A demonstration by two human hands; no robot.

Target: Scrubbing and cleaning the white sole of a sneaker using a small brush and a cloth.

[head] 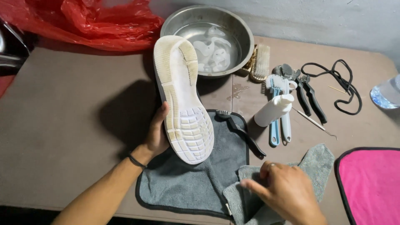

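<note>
On the brown table (62, 125), the person's left hand (157, 135) gripped a white shoe (181, 96) by its side and held it up with the sole turned toward the camera, toe end toward the far side and heel nearest the person. The sole looked yellowed and grimy along its edges. Below the heel lay a dark grey cloth (187, 183) with black edging, spread flat on the table. The right hand (287, 191) rested on a lighter grey cloth (318, 166) that lay crumpled and partly over the dark one; its fingers were curled loosely against the fabric, though motion blur made it impossible to tell whether they had pinched it or only pressed on it. A black brush (241, 131) lay slanted across the far right corner of the dark cloth. Just beside it lay a white bottle (273, 110) on its side, over two pale blue brushes (280, 125). Black pliers (310, 98) and a thin metal pick (314, 121) lay to the right of those, near a looped black lace (337, 83). Behind the shoe stood a metal basin (246, 33) with water and white insoles (214, 52) in it, a bristle brush (260, 62) touching its right side. A red plastic bag (91, 21) sat at the far left, a pink cloth (371, 183) at the near right.
</note>
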